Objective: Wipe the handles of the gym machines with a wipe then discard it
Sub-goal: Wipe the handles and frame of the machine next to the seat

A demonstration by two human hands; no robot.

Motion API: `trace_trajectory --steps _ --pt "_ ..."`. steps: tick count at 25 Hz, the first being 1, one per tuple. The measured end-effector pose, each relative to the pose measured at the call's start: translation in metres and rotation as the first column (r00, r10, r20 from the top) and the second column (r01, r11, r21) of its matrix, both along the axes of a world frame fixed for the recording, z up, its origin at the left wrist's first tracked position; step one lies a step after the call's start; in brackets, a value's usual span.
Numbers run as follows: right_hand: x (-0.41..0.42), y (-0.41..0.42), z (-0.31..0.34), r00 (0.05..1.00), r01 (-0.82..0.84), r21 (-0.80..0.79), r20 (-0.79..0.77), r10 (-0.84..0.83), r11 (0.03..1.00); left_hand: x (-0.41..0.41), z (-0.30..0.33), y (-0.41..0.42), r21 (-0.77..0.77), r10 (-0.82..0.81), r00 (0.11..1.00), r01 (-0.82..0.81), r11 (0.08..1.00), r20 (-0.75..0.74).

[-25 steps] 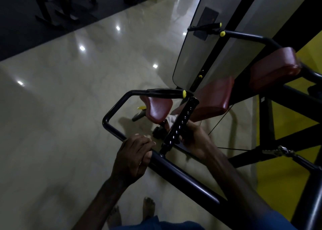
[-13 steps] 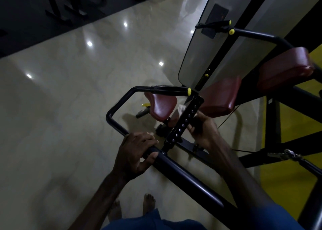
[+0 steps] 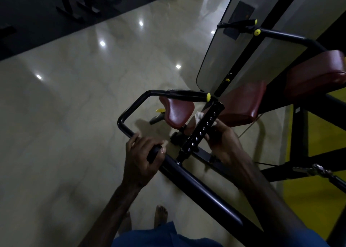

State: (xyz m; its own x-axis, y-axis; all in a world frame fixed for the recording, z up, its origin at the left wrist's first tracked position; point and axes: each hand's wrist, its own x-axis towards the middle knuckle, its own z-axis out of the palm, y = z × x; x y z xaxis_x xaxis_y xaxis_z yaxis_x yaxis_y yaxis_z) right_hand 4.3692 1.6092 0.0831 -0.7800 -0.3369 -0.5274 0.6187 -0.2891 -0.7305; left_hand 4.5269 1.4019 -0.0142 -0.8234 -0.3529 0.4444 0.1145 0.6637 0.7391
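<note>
Left hand grips frame bar; right hand rubs wipe beside studded post — yellow-capped handles beyond post likely unwiped, discard pending.

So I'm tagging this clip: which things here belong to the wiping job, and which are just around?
Job:
left hand gripping the frame bar
right hand on the studded handle
wipe
yellow-tipped handle

Just around:
red seat
red pads
grey panel
floor
</note>
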Motion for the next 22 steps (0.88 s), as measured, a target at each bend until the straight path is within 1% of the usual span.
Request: trace_trajectory --steps 1,2,4,5,8,9,10,12,13,14,15,16,17,18,19,20,21,22 --pt "0.01 0.001 -0.008 0.999 -0.029 0.028 0.016 0.029 0.999 0.0 0.0 0.0 -0.013 -0.004 1.0 0.004 1.0 -0.006" --pt "0.021 0.001 -0.012 0.995 -0.1 0.043 0.029 0.099 0.994 0.0 0.0 0.0 -0.026 -0.009 1.0 0.009 1.0 -0.016" --pt "0.027 0.003 -0.009 0.985 -0.169 0.089 0.033 0.167 0.982 -0.001 -0.001 0.001 -0.044 -0.001 0.999 -0.001 0.999 -0.034" --pt "0.021 0.002 -0.003 0.988 -0.157 0.109 0.013 0.156 0.982 -0.002 -0.001 0.002 -0.05 0.009 0.999 -0.011 0.999 -0.044" --pt "0.003 -0.004 0.017 0.999 -0.03 0.041 -0.033 0.031 0.999 -0.003 -0.002 0.004 -0.059 0.03 0.997 -0.034 0.998 -0.073" --pt "0.006 -0.004 0.017 0.998 -0.034 0.042 -0.051 0.036 0.999 -0.002 -0.003 0.004 -0.059 0.032 0.997 -0.037 0.998 -0.076" --pt "0.016 -0.003 0.011 0.995 -0.077 0.074 -0.061 0.081 0.994 -0.003 -0.004 0.004 -0.062 0.032 0.997 -0.037 0.997 -0.077" --pt "0.045 0.002 -0.004 0.971 -0.227 0.155 -0.039 0.236 0.961 -0.004 -0.005 0.003 -0.068 0.035 0.997 -0.04 0.997 -0.073" --pt "0.055 0.006 -0.01 0.961 -0.266 0.181 -0.028 0.276 0.947 -0.005 -0.005 0.003 -0.072 0.038 0.997 -0.043 0.996 -0.072" --pt "0.061 0.012 -0.014 0.964 -0.251 0.201 -0.039 0.264 0.947 -0.005 -0.006 0.003 -0.073 0.043 0.997 -0.048 0.996 -0.072" --pt "0.063 0.016 -0.016 0.976 -0.181 0.217 -0.081 0.202 0.959 -0.005 -0.007 0.003 -0.073 0.045 0.996 -0.051 0.996 -0.073" --pt "0.064 0.02 -0.017 0.981 -0.08 0.233 -0.156 0.118 0.969 -0.005 -0.008 0.003 -0.074 0.047 0.996 -0.053 0.996 -0.076" --pt "0.067 0.021 -0.016 0.963 0.013 0.276 -0.263 0.062 0.961 -0.005 -0.008 0.003 -0.071 0.05 0.995 -0.055 0.996 -0.081" --pt "0.072 0.02 -0.016 0.914 0.075 0.347 -0.399 0.075 0.935 -0.005 -0.009 0.003 -0.067 0.053 0.995 -0.059 0.996 -0.085" --pt "0.079 0.015 -0.013 0.819 0.103 0.45 -0.545 0.182 0.887 -0.006 -0.008 0.004 -0.064 0.056 0.995 -0.062 0.996 -0.087" --pt "0.087 0.009 -0.011 0.674 0.126 0.564 -0.652 0.347 0.816 -0.006 -0.008 0.004 -0.064 0.057 0.994 -0.063 0.996 -0.088" --pt "0.09 0.004 -0.008 0.51 0.16 0.657 -0.694 0.508 0.737 -0.006 -0.007 0.005 -0.065 0.058 0.994 -0.064 0.996 -0.089" --pt "0.088 0.002 -0.005 0.359 0.209 0.709 -0.697 0.621 0.674 -0.006 -0.007 0.005 -0.067 0.057 0.994 -0.063 0.996 -0.093"
